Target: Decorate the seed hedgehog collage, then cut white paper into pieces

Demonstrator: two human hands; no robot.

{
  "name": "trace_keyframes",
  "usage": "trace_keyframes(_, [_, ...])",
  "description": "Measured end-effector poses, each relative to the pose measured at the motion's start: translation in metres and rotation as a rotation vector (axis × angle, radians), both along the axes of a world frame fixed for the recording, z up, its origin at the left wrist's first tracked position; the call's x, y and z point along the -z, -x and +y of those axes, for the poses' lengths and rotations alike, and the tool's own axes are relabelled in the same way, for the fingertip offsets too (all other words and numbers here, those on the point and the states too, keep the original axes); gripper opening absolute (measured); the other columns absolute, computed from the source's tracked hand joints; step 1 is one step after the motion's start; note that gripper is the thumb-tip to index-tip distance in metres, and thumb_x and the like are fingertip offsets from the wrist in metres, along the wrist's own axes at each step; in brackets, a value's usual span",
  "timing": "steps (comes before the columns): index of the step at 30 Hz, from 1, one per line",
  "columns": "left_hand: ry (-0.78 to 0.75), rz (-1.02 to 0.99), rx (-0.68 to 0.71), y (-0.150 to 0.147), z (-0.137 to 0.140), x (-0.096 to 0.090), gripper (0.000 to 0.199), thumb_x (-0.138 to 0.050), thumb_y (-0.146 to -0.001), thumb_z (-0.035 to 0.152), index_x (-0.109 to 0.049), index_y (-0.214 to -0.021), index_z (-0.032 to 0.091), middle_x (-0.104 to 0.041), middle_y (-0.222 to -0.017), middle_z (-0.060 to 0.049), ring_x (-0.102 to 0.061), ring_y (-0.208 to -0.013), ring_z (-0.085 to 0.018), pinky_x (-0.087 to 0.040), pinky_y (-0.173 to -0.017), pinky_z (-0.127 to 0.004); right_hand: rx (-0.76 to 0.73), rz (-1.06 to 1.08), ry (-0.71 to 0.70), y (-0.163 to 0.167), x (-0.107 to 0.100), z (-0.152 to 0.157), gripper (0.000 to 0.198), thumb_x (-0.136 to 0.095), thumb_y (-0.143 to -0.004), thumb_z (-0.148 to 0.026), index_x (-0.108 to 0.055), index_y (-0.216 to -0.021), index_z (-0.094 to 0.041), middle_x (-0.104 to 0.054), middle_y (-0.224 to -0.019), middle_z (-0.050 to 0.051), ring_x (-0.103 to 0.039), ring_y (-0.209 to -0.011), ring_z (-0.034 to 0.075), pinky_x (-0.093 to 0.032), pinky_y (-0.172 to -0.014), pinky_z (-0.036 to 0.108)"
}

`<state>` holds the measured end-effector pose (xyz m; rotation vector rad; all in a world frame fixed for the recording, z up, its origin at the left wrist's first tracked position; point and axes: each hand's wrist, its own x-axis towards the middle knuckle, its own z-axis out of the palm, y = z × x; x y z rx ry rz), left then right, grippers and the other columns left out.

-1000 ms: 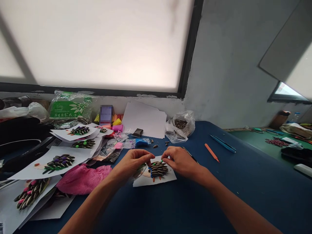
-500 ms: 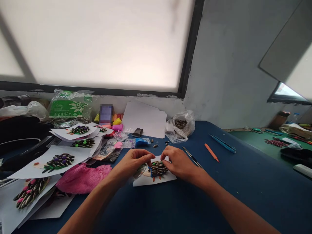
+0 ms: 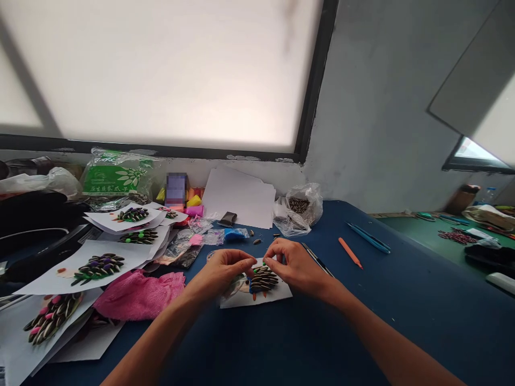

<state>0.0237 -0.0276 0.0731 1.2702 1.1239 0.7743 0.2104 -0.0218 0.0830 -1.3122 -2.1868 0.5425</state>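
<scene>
While R hand [image 3: 292, 265] pinches green bit [image 3: 264, 263]: L hand [image 3: 223, 271] thumb/index close tog., hold unclear.
Card [image 3: 279, 294]: on tbl. [image 3: 301, 343] w/ dk. seeds [image 3: 264, 280].

Green speck [image 3: 264, 263] at right fingers [image 3: 278, 268] too small to tell; left fingers [image 3: 243, 264] partly hide white card [image 3: 282, 290].

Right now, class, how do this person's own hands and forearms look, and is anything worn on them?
The left hand and right hand are bare, with no gloves or rings visible. The forearms show no sleeves, watch or bracelet.
</scene>
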Motion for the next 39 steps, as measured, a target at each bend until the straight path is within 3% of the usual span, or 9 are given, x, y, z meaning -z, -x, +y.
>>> trace_keyframes(3, [0.026,-0.009,0.086,0.001,-0.001,0.004,0.045,-0.072,-0.067,0.058,-0.067,-0.071,0.014,-0.043,-0.045,0.009,-0.020,-0.034,-0.002,-0.012,-0.035,-0.020,-0.059,0.147,0.014,0.004,-0.001,-0.004,0.014,-0.059,-0.085,-0.021,-0.068,-0.075,-0.016,-0.062,-0.083,0.004,-0.055,-0.072,0.013,-0.042,-0.061,0.023])
trace_keyframes(7, [0.010,-0.099,0.168,0.003,-0.002,0.006,0.047,-0.072,-0.068,0.059,-0.068,-0.070,0.012,-0.041,-0.043,0.009,-0.020,-0.034,-0.002,-0.011,-0.035,-0.020,-0.093,0.295,0.049,0.007,-0.002,-0.008,0.013,-0.061,-0.084,-0.024,-0.066,-0.076,-0.016,-0.062,-0.084,0.003,-0.055,-0.073,0.013,-0.043,-0.061,0.024])
trace_keyframes(11, [0.008,-0.178,0.125,0.002,-0.004,0.000,0.044,-0.078,-0.063,0.056,-0.064,-0.060,0.015,-0.040,-0.041,0.009,-0.022,-0.034,-0.002,-0.013,-0.034,-0.020,-0.165,0.478,0.372,0.003,-0.007,-0.007,0.020,-0.067,-0.082,-0.035,-0.065,-0.085,-0.015,-0.064,-0.079,0.002,-0.059,-0.072,0.014,-0.046,-0.064,0.026])
trace_keyframes(13, [0.017,-0.202,0.120,0.001,-0.005,-0.003,0.043,-0.079,-0.061,0.055,-0.064,-0.061,0.015,-0.048,-0.046,0.007,-0.025,-0.034,-0.001,-0.014,-0.034,-0.019,-0.182,0.558,0.462,0.001,-0.009,-0.005,0.027,-0.071,-0.078,-0.038,-0.064,-0.092,-0.016,-0.065,-0.083,0.002,-0.061,-0.075,0.015,-0.048,-0.068,0.027])
trace_keyframes(20, [0.012,-0.220,0.221,0.000,-0.005,0.001,0.037,-0.074,-0.072,0.049,-0.074,-0.077,0.013,-0.064,-0.062,-0.001,-0.033,-0.037,-0.002,-0.018,-0.036,-0.019,-0.162,0.576,0.462,0.004,-0.005,-0.006,0.050,-0.065,-0.083,-0.050,-0.056,-0.120,-0.017,-0.062,-0.111,0.009,-0.062,-0.099,0.020,-0.050,-0.087,0.035])
trace_keyframes(25, [0.074,-0.369,0.212,0.000,-0.009,-0.004,0.032,-0.074,-0.068,0.030,-0.076,-0.096,0.014,-0.052,-0.049,0.005,-0.032,-0.035,-0.002,-0.020,-0.037,-0.018,-0.123,0.477,0.317,0.006,0.001,-0.008,0.051,-0.063,-0.085,-0.051,-0.056,-0.121,-0.015,-0.060,-0.117,0.012,-0.061,-0.104,0.024,-0.051,-0.089,0.038])
trace_keyframes(30, [0.124,-0.397,0.192,-0.001,-0.012,-0.013,0.047,-0.064,-0.060,0.013,-0.074,-0.106,0.017,-0.052,-0.047,0.007,-0.031,-0.034,-0.003,-0.018,-0.036,-0.018,-0.113,0.398,0.192,0.006,0.003,-0.008,0.052,-0.066,-0.083,-0.046,-0.055,-0.124,-0.016,-0.057,-0.126,0.013,-0.059,-0.110,0.025,-0.052,-0.088,0.036])
trace_keyframes(35, [0.070,-0.393,0.150,0.002,-0.012,-0.015,0.049,-0.061,-0.061,0.009,-0.073,-0.108,0.021,-0.072,-0.087,-0.002,-0.037,-0.040,-0.001,-0.023,-0.038,-0.018,-0.044,0.406,0.192,0.003,-0.005,-0.009,0.050,-0.065,-0.084,-0.044,-0.056,-0.124,-0.016,-0.062,-0.119,0.012,-0.060,-0.107,0.024,-0.050,-0.091,0.039])
trace_keyframes(39, [0.056,-0.355,0.160,-0.001,-0.014,-0.014,0.044,-0.060,-0.061,0.011,-0.075,-0.102,0.017,-0.068,-0.067,0.000,-0.040,-0.042,-0.004,-0.025,-0.040,-0.018,-0.124,0.378,0.265,0.004,-0.006,-0.010,0.052,-0.066,-0.083,-0.042,-0.054,-0.128,-0.018,-0.059,-0.124,0.011,-0.059,-0.110,0.024,-0.050,-0.092,0.038])
